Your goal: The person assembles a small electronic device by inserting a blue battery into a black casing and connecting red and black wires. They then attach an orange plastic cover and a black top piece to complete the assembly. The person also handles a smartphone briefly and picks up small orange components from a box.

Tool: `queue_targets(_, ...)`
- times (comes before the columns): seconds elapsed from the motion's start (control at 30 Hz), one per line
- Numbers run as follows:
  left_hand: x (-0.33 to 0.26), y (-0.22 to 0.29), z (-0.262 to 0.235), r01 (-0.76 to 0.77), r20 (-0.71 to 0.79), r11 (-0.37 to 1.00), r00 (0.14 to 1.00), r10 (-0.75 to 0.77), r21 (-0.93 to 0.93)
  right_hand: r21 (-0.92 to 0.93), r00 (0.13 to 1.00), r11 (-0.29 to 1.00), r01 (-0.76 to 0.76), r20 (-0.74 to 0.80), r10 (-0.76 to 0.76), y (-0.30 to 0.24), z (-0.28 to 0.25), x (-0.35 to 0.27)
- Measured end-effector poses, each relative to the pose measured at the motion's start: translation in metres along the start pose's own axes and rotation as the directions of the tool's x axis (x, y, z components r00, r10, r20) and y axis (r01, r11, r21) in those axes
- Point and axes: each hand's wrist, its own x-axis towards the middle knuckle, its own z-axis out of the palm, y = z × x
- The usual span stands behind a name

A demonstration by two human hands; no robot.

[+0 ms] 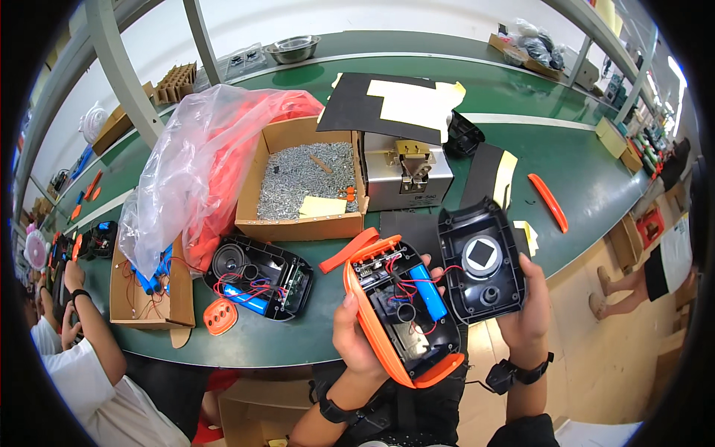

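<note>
Over the table's near edge, my left hand (353, 339) grips an orange-rimmed black housing half (389, 316) by its left side. Inside it sit a blue cylindrical battery (427, 293), a circuit board and red wires. My right hand (530, 309) holds the matching black housing half (503, 281) by its right edge, its inner side showing a round speaker (482, 256). Wires run between the two halves, which are tilted apart like an opened book. An orange curved strip (348, 249) lies just beyond the left half.
Another opened black housing (261, 277) lies left, beside an orange button piece (220, 316). A cardboard box of screws (302, 175) stands behind, next to a silver screw dispenser (408, 182). A plastic bag (194, 164) leans over a battery box (153, 309). Another person's arm (97, 346) is at far left.
</note>
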Motion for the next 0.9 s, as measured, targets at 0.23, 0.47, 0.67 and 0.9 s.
queue_targets(0.23,0.001,0.003,0.004,0.007,-0.021,0.999,1.000,-0.007,0.033,-0.733,0.975,0.645,0.215,0.128,-0.179,-0.007,-0.005,0.012)
queue_targets(0.47,0.004,-0.001,0.005,0.072,-0.126,0.970,0.991,-0.044,0.231,-0.848,0.843,-0.309,0.430,0.499,-0.198,-0.064,0.060,0.011)
queue_targets(0.67,-0.003,-0.004,0.001,0.029,-0.150,0.985,0.989,-0.003,0.169,-0.428,0.474,-0.203,0.881,0.804,0.359,-0.026,0.172,0.044)
queue_targets(0.9,-0.012,-0.014,-0.028,-0.010,-0.156,0.986,0.987,0.036,0.164,-0.116,0.358,-0.359,0.926,0.574,0.737,0.075,0.209,0.075)
